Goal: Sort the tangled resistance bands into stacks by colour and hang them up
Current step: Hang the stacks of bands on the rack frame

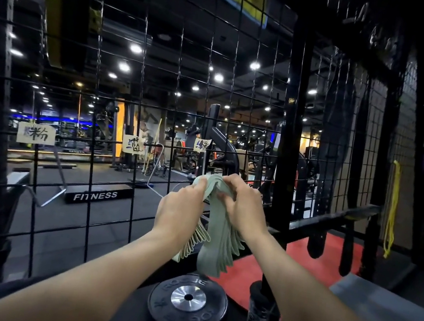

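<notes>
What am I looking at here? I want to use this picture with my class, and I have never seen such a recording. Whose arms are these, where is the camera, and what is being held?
There is no machine: a person wears a camera on the head, so the single view looks forward and down along their own bare arms. Both the left hand and the right hand grip a bundle of pale green resistance bands, folded over at the top with the ends hanging down. In front stands a black wire grid carrying three paper labels; the gym floor shows behind it. Below the hands lies a black weight plate. A yellow band hangs at the right.
</notes>
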`<state>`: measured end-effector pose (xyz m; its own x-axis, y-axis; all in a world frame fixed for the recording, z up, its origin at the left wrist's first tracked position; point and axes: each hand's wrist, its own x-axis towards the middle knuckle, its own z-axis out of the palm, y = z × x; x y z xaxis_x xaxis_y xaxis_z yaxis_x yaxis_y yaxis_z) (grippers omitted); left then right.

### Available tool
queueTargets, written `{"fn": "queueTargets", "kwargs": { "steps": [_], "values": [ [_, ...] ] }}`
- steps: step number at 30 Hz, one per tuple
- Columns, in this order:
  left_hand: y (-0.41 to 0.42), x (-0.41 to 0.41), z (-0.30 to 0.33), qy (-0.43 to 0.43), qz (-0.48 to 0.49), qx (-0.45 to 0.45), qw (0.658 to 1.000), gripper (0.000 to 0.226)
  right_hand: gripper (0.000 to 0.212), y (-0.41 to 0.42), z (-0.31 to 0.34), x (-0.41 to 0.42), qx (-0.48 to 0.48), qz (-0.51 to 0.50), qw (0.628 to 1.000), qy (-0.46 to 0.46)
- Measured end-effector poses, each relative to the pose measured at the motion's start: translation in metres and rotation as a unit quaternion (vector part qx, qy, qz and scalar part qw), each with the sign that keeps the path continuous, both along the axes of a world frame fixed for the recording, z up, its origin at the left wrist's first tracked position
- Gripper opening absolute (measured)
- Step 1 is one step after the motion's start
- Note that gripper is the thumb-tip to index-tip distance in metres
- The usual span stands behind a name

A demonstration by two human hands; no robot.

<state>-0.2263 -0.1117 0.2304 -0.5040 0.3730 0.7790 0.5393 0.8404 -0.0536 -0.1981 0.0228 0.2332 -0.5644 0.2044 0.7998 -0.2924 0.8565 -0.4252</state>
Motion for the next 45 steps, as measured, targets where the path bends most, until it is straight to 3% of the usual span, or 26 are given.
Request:
{"fn": "queueTargets", "kwargs": {
  "steps": [12,20,27,39,45],
  "values": [
    [-0.011,0.015,0.0,-0.069,-0.055,0.071,0.994,0.056,0.026,-0.009,-0.002,0.01,-0.021,0.019,0.999,-0.019],
    [-0.004,0.022,-0.011,-0.115,-0.11,0.173,0.972,0.056,0.025,-0.004,0.007,0.006,-0.016,0.03,0.998,-0.043],
    [-0.007,0.023,-0.013,-0.169,-0.167,0.196,0.951,0.048,0.057,-0.001,0.017,0.012,0.005,0.017,0.994,-0.106],
    [-0.029,0.033,-0.012,-0.218,-0.164,0.193,0.942,0.03,0.052,-0.012,0.009,0.026,-0.022,0.001,0.992,-0.127],
    [-0.045,0.042,-0.015,-0.216,-0.166,0.189,0.943,0.035,0.052,-0.021,0.008,0.038,-0.017,-0.048,0.992,-0.114]
  ]
}}
